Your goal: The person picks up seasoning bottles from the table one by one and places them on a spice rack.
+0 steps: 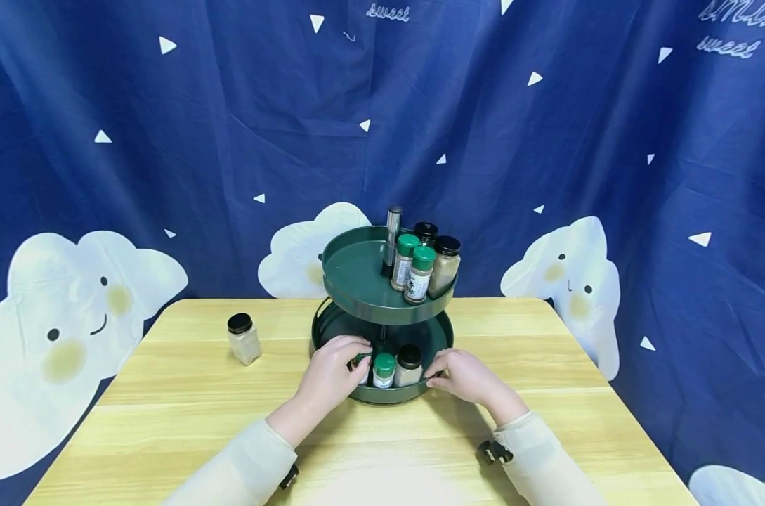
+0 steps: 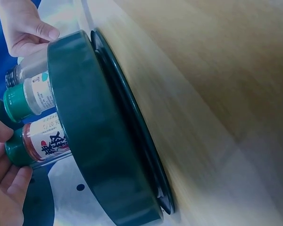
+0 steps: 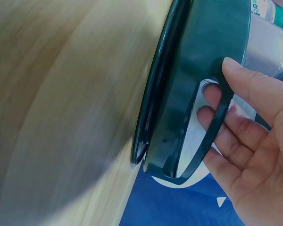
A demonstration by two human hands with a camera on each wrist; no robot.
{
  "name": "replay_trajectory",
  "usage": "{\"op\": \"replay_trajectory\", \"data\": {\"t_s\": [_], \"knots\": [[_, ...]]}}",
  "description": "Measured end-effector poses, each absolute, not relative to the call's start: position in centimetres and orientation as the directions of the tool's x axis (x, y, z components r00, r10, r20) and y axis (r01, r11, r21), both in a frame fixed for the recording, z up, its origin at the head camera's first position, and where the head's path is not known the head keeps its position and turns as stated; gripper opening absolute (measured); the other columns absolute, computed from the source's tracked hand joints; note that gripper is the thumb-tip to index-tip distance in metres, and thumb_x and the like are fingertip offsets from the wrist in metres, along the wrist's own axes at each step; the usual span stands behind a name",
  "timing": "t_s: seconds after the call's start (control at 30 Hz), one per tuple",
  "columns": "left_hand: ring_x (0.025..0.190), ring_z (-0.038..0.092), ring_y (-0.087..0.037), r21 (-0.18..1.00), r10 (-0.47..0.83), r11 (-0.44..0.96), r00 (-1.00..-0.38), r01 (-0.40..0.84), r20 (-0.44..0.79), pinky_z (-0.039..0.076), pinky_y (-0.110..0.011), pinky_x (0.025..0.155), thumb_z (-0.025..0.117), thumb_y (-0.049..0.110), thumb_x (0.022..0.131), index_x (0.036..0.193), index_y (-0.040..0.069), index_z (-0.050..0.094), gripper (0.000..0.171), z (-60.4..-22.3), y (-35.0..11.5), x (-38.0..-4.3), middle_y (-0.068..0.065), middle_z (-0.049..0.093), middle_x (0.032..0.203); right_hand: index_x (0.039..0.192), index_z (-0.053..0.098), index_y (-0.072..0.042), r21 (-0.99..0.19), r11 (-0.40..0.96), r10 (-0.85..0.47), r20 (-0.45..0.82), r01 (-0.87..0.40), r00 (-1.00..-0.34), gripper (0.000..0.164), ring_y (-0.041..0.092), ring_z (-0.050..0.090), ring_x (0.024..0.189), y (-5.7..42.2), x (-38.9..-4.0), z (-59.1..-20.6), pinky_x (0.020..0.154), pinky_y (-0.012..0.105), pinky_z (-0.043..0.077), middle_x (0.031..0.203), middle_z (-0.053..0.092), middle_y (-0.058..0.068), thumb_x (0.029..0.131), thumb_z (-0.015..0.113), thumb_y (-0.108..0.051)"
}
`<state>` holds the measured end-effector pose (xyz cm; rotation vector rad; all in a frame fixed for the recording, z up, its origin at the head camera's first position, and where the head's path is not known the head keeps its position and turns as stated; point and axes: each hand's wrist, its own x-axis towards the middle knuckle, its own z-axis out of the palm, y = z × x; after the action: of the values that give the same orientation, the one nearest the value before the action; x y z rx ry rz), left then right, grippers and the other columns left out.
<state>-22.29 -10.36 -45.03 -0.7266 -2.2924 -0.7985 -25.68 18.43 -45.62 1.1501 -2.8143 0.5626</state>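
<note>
A two-tier dark green rotating rack (image 1: 382, 395) stands on the table. My left hand (image 1: 333, 369) pinches the green cap of a spice jar (image 2: 46, 137) with a white label and reddish contents, which stands in the lower tier at the front left. To its right in that tier are another green-capped spice jar (image 1: 384, 372) and a black-capped jar (image 1: 409, 367) of pale powder. My right hand (image 1: 464, 376) holds the lower tier's rim at its cut-out handle (image 3: 216, 123), thumb outside and fingertips showing through the slot.
On the upper tier (image 1: 350, 277), two green-capped spice jars (image 1: 418, 277), two black-capped jars (image 1: 445, 263) and a tall slim grinder-like cylinder (image 1: 391, 239) are grouped at the right. A black-capped jar (image 1: 245, 341) stands alone on the wooden table (image 1: 186, 393), left of the rack. Blue curtain (image 1: 230, 140) hangs behind.
</note>
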Motion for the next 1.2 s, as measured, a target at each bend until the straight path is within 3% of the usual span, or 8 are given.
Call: {"op": "replay_trajectory", "data": {"t_s": [1.2], "knots": [[0.107,0.065,-0.014,0.354,0.406,0.586,-0.642,0.729,0.65,0.056,-0.033,0.092,0.08,0.011,0.085,0.099,0.014,0.079,0.015,-46.2,-12.1,-22.2,0.005,0.072,0.107,0.092,0.08,-0.014,-0.323,0.647,-0.674,0.183,-0.691,-0.716,0.006,0.014,0.066,0.088,18.5,-25.6,-45.4,0.083,0.035,0.055,0.088,0.069,-0.007,0.087,0.079,-0.014]]}}
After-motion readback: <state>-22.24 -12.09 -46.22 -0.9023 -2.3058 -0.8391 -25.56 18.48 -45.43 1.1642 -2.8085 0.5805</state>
